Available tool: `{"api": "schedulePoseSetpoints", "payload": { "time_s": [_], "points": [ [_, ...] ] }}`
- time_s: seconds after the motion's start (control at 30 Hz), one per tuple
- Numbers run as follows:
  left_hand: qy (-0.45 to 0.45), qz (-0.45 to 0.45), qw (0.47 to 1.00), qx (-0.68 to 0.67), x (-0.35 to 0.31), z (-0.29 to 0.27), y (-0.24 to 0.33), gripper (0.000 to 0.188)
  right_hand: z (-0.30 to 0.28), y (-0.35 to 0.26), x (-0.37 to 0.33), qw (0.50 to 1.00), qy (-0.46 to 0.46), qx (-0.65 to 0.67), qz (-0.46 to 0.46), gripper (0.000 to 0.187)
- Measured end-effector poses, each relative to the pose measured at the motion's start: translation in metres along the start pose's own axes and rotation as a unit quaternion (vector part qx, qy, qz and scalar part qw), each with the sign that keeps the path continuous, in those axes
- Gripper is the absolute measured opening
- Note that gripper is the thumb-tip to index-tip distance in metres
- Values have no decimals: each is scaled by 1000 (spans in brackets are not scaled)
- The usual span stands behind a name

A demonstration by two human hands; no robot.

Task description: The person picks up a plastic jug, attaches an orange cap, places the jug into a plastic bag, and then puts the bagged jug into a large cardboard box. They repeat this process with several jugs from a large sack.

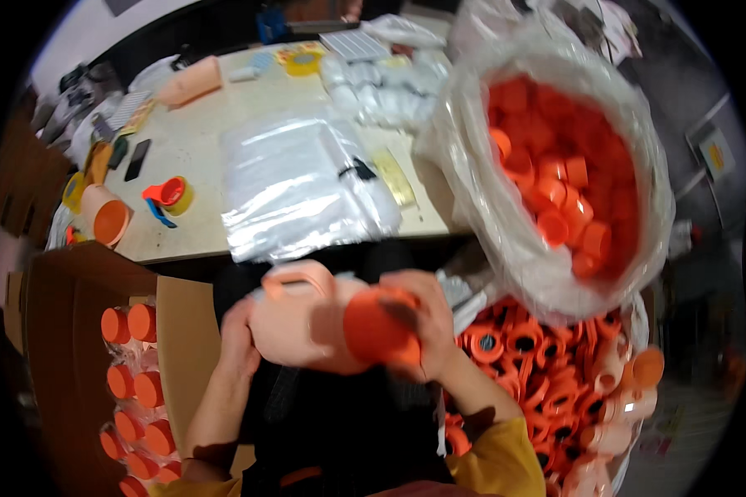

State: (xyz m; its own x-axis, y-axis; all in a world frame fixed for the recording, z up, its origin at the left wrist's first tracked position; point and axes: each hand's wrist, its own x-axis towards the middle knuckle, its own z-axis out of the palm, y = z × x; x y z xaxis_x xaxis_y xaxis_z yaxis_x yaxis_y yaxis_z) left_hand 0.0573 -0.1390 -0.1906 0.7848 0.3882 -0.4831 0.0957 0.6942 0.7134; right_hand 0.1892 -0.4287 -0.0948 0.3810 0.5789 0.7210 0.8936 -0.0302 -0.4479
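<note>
Above my lap, a pale peach jug [298, 330] with a loop handle lies on its side, its orange cap [371, 327] pointing right. My left hand [239, 338] is closed round the base end of the jug. Around the cap end, the fingers of my right hand [427, 319] are wrapped, slightly smeared by motion. Whether the cap sits tight or loose cannot be seen. On the table just beyond the jug lies a stack of clear plastic bags [286, 178].
A big plastic sack [464, 166] of orange cups stands at the right. Below it are many orange lid parts [547, 373] and peach jugs [609, 439]. A cardboard box [186, 331] at the left holds orange-capped bottles. A tape dispenser [172, 195] and a phone [138, 160] lie on the table [195, 137].
</note>
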Motion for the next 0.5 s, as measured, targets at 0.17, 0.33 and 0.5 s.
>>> {"api": "schedulePoseSetpoints", "payload": {
  "time_s": [0.17,0.33,0.5],
  "points": [
    [29,585,663,466,-58,45,42,38,102,39,-67,622,252,531,518,57],
    [3,409,894,182,1,63,63,31,121,-21,-93,589,286,500,566,52],
    [-229,389,885,111,17,112,68,37,102,-55,-122,283,106,736,605,44]
  ]
}}
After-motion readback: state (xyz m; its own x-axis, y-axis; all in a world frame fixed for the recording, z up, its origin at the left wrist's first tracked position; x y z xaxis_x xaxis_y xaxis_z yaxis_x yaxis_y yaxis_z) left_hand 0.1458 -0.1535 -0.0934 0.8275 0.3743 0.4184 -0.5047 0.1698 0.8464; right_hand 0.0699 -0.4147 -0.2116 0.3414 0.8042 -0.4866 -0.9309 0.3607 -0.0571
